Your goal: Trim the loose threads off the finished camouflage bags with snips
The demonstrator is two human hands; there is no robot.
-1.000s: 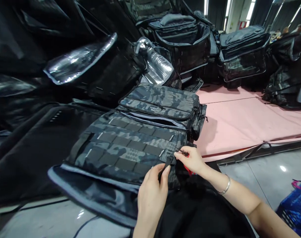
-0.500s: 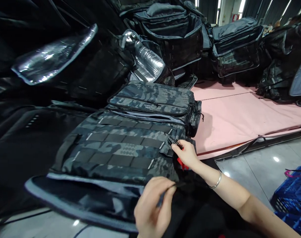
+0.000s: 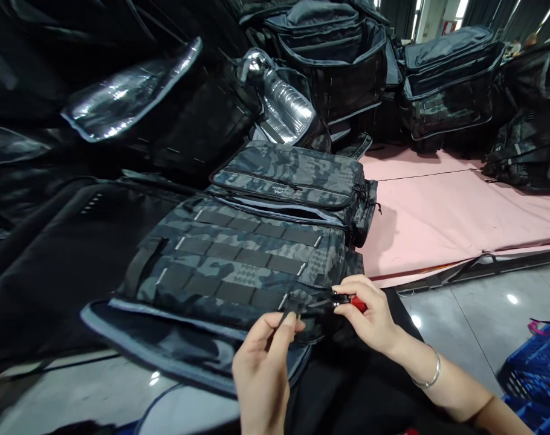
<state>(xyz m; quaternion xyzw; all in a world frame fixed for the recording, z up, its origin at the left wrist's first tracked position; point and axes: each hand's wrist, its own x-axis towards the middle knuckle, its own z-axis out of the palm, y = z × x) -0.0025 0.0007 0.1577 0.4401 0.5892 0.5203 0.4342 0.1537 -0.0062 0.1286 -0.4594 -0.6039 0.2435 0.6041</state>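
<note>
A dark camouflage backpack [image 3: 239, 272] lies in front of me with its main flap unzipped and a pale grey edge showing. My left hand [image 3: 268, 362] is closed in a pinch on a black strap [image 3: 297, 307] at the bag's lower right corner. Just to the right, my right hand [image 3: 370, 314] grips red-and-black thread snips [image 3: 357, 303], their thin tips pointing left toward the strap. Whether the blades touch anything is too dark to tell. My fingers partly cover both the strap and the snips.
Black bags with silvery linings [image 3: 130, 90] pile up at the left. Other open bags [image 3: 347, 72] stand behind on a pink-covered table [image 3: 438, 223]. Blue plastic crates [image 3: 533, 368] sit on the tiled floor at the lower right. People are faintly visible far back.
My right hand has come down and right from the bag's side, turning the snips leftward. My left hand has moved slightly left and up with the strap. The view has shifted a little.
</note>
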